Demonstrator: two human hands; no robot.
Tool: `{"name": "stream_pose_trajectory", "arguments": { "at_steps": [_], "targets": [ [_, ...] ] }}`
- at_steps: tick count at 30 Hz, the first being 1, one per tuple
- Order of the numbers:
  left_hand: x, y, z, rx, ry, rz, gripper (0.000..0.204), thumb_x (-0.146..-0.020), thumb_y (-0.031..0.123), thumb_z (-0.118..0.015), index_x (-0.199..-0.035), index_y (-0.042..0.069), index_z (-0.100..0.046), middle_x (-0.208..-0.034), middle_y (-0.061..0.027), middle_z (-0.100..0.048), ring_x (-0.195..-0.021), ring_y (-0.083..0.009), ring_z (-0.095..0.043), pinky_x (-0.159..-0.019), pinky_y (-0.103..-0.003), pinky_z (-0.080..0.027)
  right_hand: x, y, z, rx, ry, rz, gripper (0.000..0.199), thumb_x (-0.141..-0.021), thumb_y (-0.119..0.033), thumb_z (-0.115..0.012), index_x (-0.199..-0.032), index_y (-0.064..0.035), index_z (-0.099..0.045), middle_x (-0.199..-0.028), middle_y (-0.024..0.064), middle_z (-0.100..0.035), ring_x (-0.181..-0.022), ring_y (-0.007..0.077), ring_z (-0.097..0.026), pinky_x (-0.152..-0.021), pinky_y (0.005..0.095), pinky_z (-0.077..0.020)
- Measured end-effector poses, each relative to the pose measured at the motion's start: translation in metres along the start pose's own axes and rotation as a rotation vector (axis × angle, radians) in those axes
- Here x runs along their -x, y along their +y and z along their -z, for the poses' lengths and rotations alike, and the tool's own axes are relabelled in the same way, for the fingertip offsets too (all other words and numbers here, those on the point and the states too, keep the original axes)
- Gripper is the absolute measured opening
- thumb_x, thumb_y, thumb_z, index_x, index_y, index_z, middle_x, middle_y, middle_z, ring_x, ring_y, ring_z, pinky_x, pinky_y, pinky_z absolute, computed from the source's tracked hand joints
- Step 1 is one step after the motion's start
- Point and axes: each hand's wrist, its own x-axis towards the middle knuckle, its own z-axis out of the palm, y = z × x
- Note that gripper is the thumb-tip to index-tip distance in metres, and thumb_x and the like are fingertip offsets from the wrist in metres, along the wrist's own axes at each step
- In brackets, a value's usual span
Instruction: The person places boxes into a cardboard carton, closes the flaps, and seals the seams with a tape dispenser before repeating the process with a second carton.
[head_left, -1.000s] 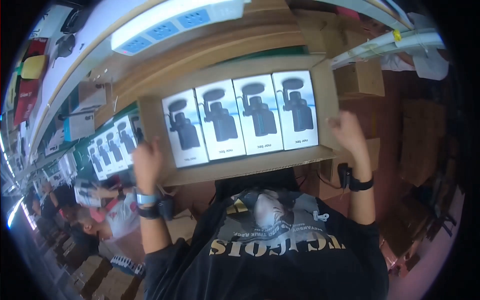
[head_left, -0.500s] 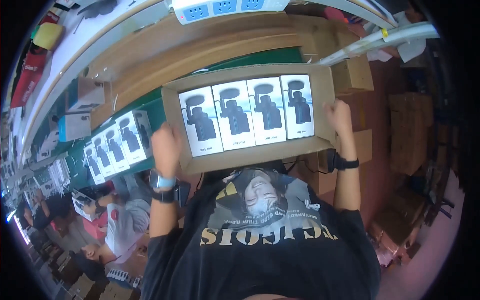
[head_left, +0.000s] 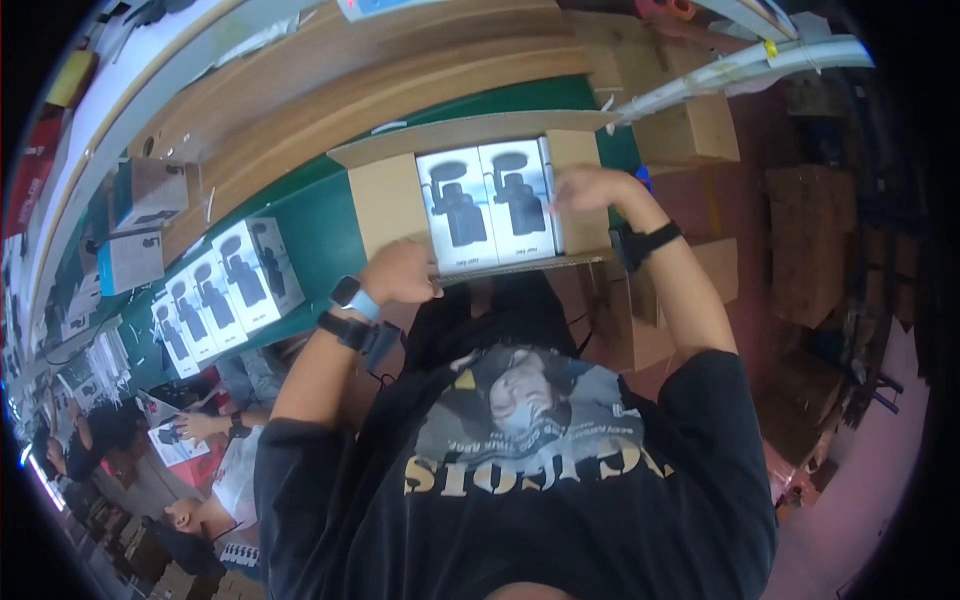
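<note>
A brown cardboard carton (head_left: 381, 201) lies across the bench edge in front of me. Two white printed boxes, a left one (head_left: 458, 215) and a right one (head_left: 518, 205), show between its short end flaps, which are folded inward. A narrow strip of another box shows beside the right flap (head_left: 578, 233). At the carton's near left corner, my left hand (head_left: 398, 272) is closed on the cardboard edge. My right hand (head_left: 592, 190) lies over the right end flap, fingers curled at its inner edge. The long far flap (head_left: 470, 128) stands out toward the back.
Several similar white boxes (head_left: 245, 275) stand in a row on the green bench top (head_left: 325, 235) to the left. Brown cartons (head_left: 690, 130) are stacked on the right, near a white pole (head_left: 740, 75). Another person's hand (head_left: 200, 427) holds a white box at the lower left.
Both end flaps are now folded inward over the outer boxes. My left hand has shifted right to the near corner; my right hand has moved left over the right flap.
</note>
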Motion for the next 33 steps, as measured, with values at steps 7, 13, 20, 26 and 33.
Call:
{"name": "stream_pose_trajectory", "arguments": {
  "at_steps": [7,13,20,26,33],
  "targets": [
    [-0.032,-0.018,-0.041,-0.239,1.387,0.049,0.09,-0.061,0.045,-0.091,-0.133,0.006,-0.052,-0.145,-0.023,-0.043,-0.134,-0.043,-0.038,-0.109,-0.06,-0.026,-0.003,-0.05,0.034,0.3,0.656,-0.038,0.056,-0.092,-0.05,-0.064,-0.118,-0.0001,-0.068,-0.118,0.0232,-0.068,-0.114,0.0389,-0.063,-0.103,0.0482,-0.045],
    [-0.035,-0.007,-0.057,-0.436,1.296,0.218,0.086,-0.084,0.051,-0.07,-0.151,0.007,-0.039,-0.16,-0.0251,-0.029,-0.149,-0.0413,-0.023,-0.116,-0.064,-0.013,0.021,0.011,-0.115,-0.043,0.93,0.183,0.035,-0.088,-0.032,-0.068,-0.105,-0.0018,-0.068,-0.121,0.0234,-0.066,-0.126,0.0371,-0.058,-0.11,0.0495,-0.0415],
    [-0.085,-0.021,-0.041,-0.219,1.303,0.341,0.075,-0.1,0.048,-0.047,-0.161,0.01,-0.025,-0.167,-0.0206,-0.019,-0.155,-0.0409,-0.012,-0.121,-0.061,-0.004,0.029,0.257,-0.104,-0.126,1.086,-0.588,0.036,-0.077,-0.014,-0.073,-0.111,-0.0034,-0.069,-0.101,0.0176,-0.07,-0.101,0.0401,-0.066,-0.095,0.0434,-0.0526],
    [-0.111,-0.004,-0.027,-0.164,1.268,0.774,0.069,-0.102,0.054,-0.043,-0.161,0.022,-0.026,-0.164,-0.0295,-0.019,-0.149,-0.0453,-0.029,-0.118,-0.057,-0.027,0.018,0.355,-0.096,-0.214,0.59,-0.709,0.037,-0.078,-0.011,-0.069,-0.114,0.0001,-0.065,-0.096,0.0265,-0.071,-0.096,0.0399,-0.071,-0.085,0.0493,-0.0555],
    [-0.101,-0.004,-0.047,0.28,1.406,0.977,0.072,-0.101,0.055,-0.045,-0.158,0.014,-0.03,-0.121,-0.0296,-0.059,-0.098,-0.049,-0.063,-0.083,-0.054,-0.052,0.078,0.191,-0.002,-1.136,0.826,-0.019,0.067,-0.078,-0.005,-0.07,-0.14,-0.0018,-0.048,-0.128,0.0117,-0.061,-0.121,0.0251,-0.06,-0.1,0.0397,-0.05]
  ]
}}
